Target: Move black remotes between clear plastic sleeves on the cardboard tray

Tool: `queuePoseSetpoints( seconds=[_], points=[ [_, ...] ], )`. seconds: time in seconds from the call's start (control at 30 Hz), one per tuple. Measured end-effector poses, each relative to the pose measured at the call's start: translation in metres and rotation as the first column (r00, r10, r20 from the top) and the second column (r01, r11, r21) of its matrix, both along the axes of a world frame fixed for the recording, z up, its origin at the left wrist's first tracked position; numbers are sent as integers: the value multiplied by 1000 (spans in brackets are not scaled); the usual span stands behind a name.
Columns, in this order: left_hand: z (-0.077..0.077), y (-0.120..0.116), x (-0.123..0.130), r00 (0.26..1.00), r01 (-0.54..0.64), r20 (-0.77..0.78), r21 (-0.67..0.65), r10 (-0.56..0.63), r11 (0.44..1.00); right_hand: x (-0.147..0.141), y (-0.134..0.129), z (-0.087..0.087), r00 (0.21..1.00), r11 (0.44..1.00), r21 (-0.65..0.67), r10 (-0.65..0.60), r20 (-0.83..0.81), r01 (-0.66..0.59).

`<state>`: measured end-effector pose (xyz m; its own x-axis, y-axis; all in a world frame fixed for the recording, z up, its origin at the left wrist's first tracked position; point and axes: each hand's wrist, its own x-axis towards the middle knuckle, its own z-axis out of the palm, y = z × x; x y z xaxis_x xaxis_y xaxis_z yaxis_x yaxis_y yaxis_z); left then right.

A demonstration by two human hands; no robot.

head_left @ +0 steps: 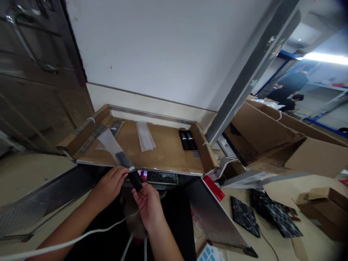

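A black item (135,180) with a pale band is partly inside a translucent sleeve (111,142), tilted over the front edge of the cardboard-lined tray (165,152). My left hand (114,181) pinches it near the band, fingers closed. Around its lower end my right hand (148,203) is curled, palm up. Flat translucent sleeves (145,137) lie mid-tray. Another sleeve with something dark in it (116,127) rests at the tray's left, partly covered by the held one. Two black items with pale bands (187,140) lie side by side at the right end.
A large open cardboard box (272,134) stands to the right. Black patterned packages (244,216) and a smaller box (323,212) are on the floor. A white cable (100,231) crosses my forearm. Behind the tray is a wall; people (292,87) are in the far background.
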<state>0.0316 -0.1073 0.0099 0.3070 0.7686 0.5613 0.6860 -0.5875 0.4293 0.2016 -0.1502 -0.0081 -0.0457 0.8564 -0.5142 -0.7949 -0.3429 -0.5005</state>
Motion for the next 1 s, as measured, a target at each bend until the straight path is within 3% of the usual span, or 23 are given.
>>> queuePoseSetpoints(
  seconds=[0.13,0.4,0.57,0.7,0.9,1.0],
  points=[
    [2,-1,4,999,27,-33,-24,-28,999,1,0,3,1000,1000,-1,23,-10,-23],
    [14,4,29,978,171,-106,-73,-178,983,-17,11,-1,984,974,228,-40,171,0],
    [11,0,32,994,107,53,-165,-100,980,-20,18,-6,988,989,148,-26,150,4],
    [10,-6,28,992,114,80,-237,-98,965,-27,23,-7,979,993,122,-19,204,-6],
    [15,-5,14,994,81,88,-208,-64,975,-49,32,-2,960,980,193,-100,263,50],
    [17,-2,9,995,61,94,-213,-41,975,-52,28,2,971,980,193,-8,237,-39]
  ],
)
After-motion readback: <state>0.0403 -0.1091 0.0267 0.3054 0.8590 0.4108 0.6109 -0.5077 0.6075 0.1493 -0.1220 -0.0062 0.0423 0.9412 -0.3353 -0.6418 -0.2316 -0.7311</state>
